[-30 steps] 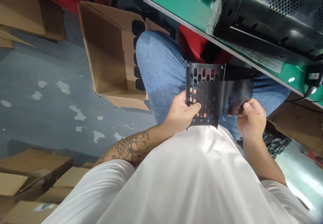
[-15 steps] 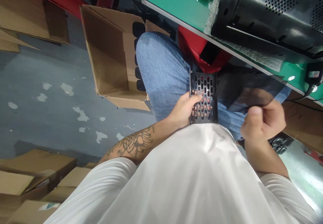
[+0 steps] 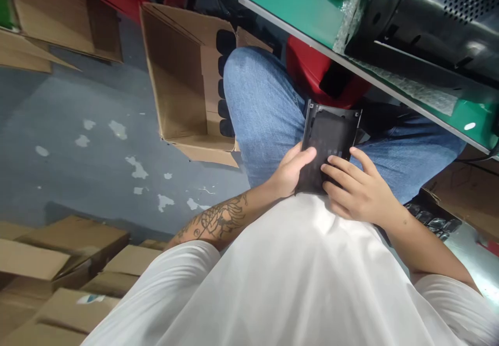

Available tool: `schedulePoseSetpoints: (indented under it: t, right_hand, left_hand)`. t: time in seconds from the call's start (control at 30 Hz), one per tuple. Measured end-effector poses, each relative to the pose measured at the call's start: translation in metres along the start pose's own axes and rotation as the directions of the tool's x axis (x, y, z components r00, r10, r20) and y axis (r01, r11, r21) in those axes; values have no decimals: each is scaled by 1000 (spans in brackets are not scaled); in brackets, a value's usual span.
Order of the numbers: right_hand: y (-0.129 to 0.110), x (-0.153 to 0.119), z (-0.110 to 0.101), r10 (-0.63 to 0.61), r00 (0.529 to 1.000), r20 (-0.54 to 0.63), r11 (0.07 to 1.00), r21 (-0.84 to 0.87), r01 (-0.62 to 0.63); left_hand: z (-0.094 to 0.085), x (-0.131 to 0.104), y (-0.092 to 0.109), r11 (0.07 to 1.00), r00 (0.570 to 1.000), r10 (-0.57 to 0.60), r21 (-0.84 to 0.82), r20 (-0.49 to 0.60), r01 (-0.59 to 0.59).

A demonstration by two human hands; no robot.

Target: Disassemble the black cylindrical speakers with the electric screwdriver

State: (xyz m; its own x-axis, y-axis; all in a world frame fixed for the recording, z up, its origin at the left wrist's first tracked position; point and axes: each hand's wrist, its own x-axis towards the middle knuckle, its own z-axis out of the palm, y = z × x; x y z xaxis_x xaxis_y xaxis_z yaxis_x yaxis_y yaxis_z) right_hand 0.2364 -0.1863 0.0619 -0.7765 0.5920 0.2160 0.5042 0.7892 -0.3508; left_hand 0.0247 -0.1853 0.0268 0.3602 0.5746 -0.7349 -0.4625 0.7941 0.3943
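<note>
In my lap lies a black metal panel (image 3: 307, 130) with upturned side edges. A thin dark sheet (image 3: 330, 130) covers most of its face, so the slots show only faintly. My left hand (image 3: 291, 171) grips the panel at its left edge, thumb on top and the other fingers hidden underneath. Spread over the lower right of the sheet, the fingers of my right hand (image 3: 353, 184) lie flat on it, with one fingertip near the panel's right edge.
An open cardboard box (image 3: 177, 80) with black parts along one side stands left of my knee. Ahead is a green-topped table (image 3: 288, 5) bearing a large black perforated housing (image 3: 429, 34). More cartons (image 3: 78, 242) sit at lower left; small black parts (image 3: 436, 221) lie at right.
The dark sheet, held in my right hand off to the right before, now lies over the slotted panel. My right hand has moved left and its fingers have opened out onto the sheet.
</note>
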Motion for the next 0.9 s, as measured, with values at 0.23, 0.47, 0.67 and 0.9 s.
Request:
schedulePoseSetpoints:
  t: [0.23,0.47,0.67,0.9]
  right_hand:
    - [-5,-6,-9,80,995,-67,995,-50,-84]
    - [-4,-4,-14,94,992,-88,992,-72,-101]
    - [0,-4,-17,66,989,-134,993,-87,-78]
    - [-3,-5,-14,127,977,-169,968,-194,-160]
  left_hand:
    - [4,-9,11,987,996,72,141,51,-78]
    - [16,-16,16,972,996,67,224,57,-78]
    - [23,-22,21,962,998,53,267,22,-57]
    - [25,-22,22,964,999,32,262,21,-36]
